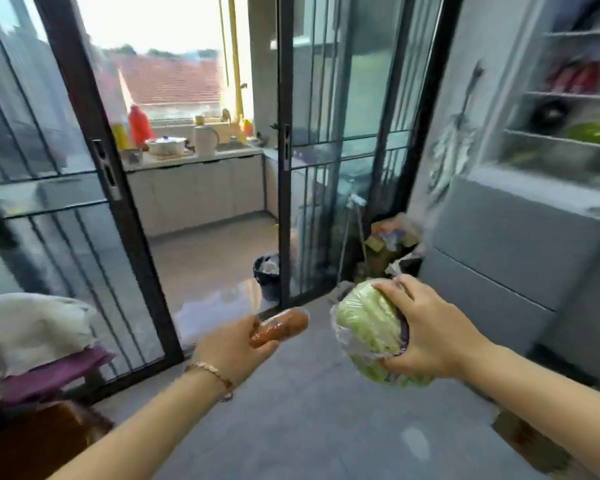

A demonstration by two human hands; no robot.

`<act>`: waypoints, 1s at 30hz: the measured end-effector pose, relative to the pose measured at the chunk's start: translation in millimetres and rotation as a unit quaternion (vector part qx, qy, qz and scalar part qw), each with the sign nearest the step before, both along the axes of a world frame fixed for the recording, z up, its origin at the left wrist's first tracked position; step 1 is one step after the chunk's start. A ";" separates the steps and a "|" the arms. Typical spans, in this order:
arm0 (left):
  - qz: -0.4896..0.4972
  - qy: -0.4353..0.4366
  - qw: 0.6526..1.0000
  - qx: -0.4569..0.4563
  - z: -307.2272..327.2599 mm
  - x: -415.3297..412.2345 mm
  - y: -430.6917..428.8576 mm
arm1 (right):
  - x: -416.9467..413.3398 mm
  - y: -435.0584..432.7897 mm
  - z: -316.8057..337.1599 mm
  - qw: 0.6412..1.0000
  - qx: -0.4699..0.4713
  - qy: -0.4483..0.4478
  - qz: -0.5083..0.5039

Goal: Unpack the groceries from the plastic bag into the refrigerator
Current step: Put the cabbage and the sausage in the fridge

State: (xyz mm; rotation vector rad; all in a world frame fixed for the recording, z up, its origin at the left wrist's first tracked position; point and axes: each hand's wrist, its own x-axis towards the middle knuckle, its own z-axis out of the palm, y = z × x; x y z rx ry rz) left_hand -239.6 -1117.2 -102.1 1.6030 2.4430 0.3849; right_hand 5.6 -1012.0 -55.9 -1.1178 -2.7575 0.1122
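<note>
Evidently mid-carry: at lower centre the left hand [236,344] curls its fingers round a reddish-brown plastic-wrapped sausage [284,325], while the right hand [430,327] clasps a pale green film-wrapped cabbage [368,327] with spread fingers. Next, both probably need lifting onto shelves of the open grey refrigerator [513,251], upper right.

Bare floor [291,427] up to the refrigerator [499,254]; green produce [596,131] on its lowest open shelf [541,137].
</note>
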 end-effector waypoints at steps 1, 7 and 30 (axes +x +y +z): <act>-0.015 -0.007 1.000 0.011 5.3 15.9 37.2 | 20.1 24.5 5.7 1.000 0.014 0.000 -0.018; -0.112 -0.019 0.991 0.073 41.1 98.9 227.7 | 114.6 157.2 47.4 0.991 0.072 -0.033 -0.108; -0.361 0.015 0.918 0.162 151.7 251.8 861.2 | 266.0 617.8 110.5 0.876 0.318 -0.013 -0.362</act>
